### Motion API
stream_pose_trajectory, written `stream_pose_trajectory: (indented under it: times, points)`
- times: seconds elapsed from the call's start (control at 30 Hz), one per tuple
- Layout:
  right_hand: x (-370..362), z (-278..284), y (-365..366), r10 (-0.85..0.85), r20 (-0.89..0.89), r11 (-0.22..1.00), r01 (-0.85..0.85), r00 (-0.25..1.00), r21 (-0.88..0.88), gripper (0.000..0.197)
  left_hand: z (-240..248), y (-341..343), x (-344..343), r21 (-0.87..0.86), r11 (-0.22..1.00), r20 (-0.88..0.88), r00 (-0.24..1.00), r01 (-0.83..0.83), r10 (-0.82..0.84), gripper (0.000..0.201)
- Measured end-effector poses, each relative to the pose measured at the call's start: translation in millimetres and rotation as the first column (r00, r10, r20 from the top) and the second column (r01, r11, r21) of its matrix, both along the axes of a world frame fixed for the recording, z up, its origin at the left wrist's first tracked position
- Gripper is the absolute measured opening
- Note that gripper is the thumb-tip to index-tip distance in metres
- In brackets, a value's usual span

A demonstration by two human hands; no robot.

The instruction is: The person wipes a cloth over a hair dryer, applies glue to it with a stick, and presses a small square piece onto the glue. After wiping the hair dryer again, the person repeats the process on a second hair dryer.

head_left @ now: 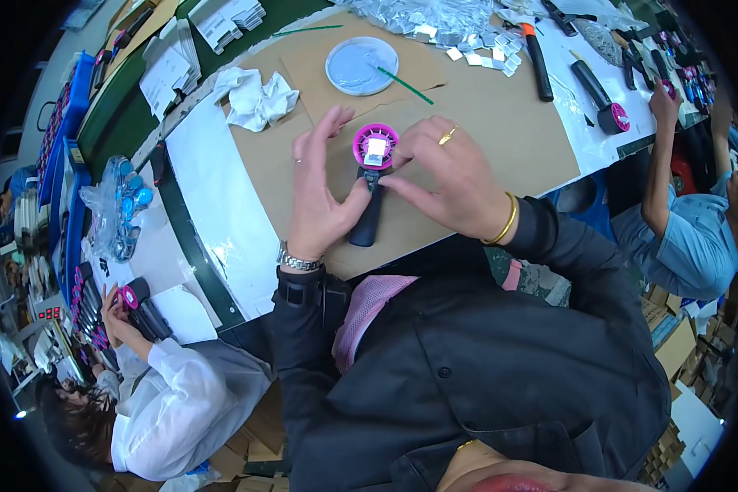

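A small black-handled device with a pink round head [357, 146] lies on the brown board in front of me, its handle [365, 220] toward my body. On the spoked face of the head rests a small silver-white square piece [375, 151]. My left hand [320, 184] is at the device's left, fingers stretched and apart, the thumb tip touching the neck of the handle. From the right, my right hand [443, 170] has curled fingers; its fingertips and thumb close against the head's edge and the neck.
Beyond the device sits a round white dish [348, 61] with a green stick [404, 85] across its rim. A crumpled white tissue [258, 98] is at its left. Silver squares [492, 51], an orange-and-black tool [538, 61] and another device [600, 97] lie farther right. Co-workers sit on both sides.
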State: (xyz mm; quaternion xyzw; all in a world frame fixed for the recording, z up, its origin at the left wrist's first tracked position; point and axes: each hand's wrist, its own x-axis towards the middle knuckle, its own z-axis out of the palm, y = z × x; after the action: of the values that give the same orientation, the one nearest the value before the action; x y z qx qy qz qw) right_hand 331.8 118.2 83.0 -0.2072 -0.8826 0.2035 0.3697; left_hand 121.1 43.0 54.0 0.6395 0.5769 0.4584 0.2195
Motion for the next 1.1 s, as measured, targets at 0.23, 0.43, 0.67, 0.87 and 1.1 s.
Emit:
stream_pose_trajectory:
  times: [0.23,0.43,0.67,0.87,1.1]
  points:
    - [-9,-8,2,-0.054,0.051,0.998,0.052,0.997,0.043,0.033,-15,8,5,0.038,0.999,0.069,0.997,0.038,-0.040,0.091]
    - [-14,-7,8,-0.110,0.050,0.980,0.100,0.993,0.172,0.030,-13,10,3,0.031,0.999,0.086,0.995,0.039,-0.042,0.088]
    - [-15,-11,9,-0.127,0.118,0.978,0.105,0.985,0.182,0.026,-19,12,0,0.070,0.997,0.073,0.996,0.040,-0.045,0.088]
    - [-19,-10,7,-0.176,0.139,0.976,0.154,0.975,0.153,0.023,-23,12,-1,0.085,0.996,0.081,0.996,0.037,-0.044,0.085]
    - [-22,-5,2,-0.244,0.198,0.963,0.212,0.949,0.166,0.021,-22,10,-1,0.082,0.996,0.027,0.999,0.033,-0.035,0.084]
